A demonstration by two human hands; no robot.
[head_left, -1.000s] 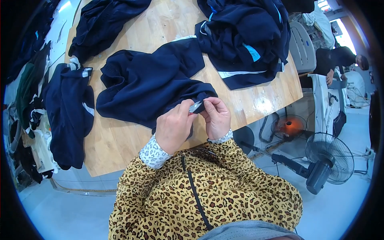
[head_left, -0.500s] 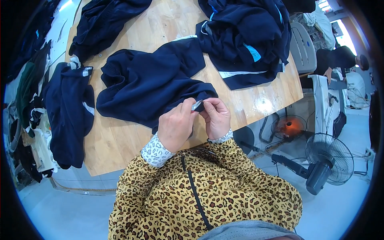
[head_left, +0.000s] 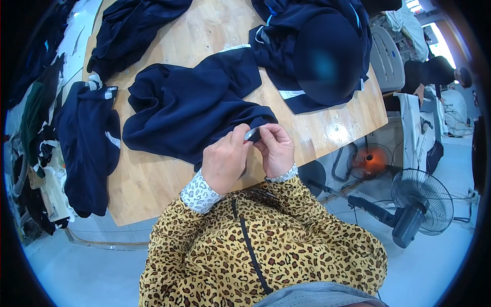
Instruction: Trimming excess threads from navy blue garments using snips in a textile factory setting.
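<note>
In the head view, both hands meet just below the centre of the frame, at the near edge of the wooden table [head_left: 153, 189]. The left hand [head_left: 225, 161] is curled, its fingers closed on a small grey tool [head_left: 251, 134], which it pinches together with the right hand [head_left: 277, 151]. The right hand is also closed, thumb and fingers pressed on a fold of the navy garment [head_left: 189, 110]. What kind of tool it is, I cannot tell; it is too small.

The navy garment lies spread in the centre of the frame, and its lower corner reaches to the hands. Left of it, another dark garment [head_left: 89, 148] hangs over the left edge of the table. A pile of dark clothes [head_left: 312, 56] fills the upper right part of the table, and one more dark piece [head_left: 133, 30] lies at the upper left. Bare wood shows between the garments, and a wider free strip runs along the near edge, left of the hands.

At the lower right of the frame a floor fan [head_left: 419, 199] stands on the pale floor, well apart from the table. Another person [head_left: 434, 71] is at the far right edge.
</note>
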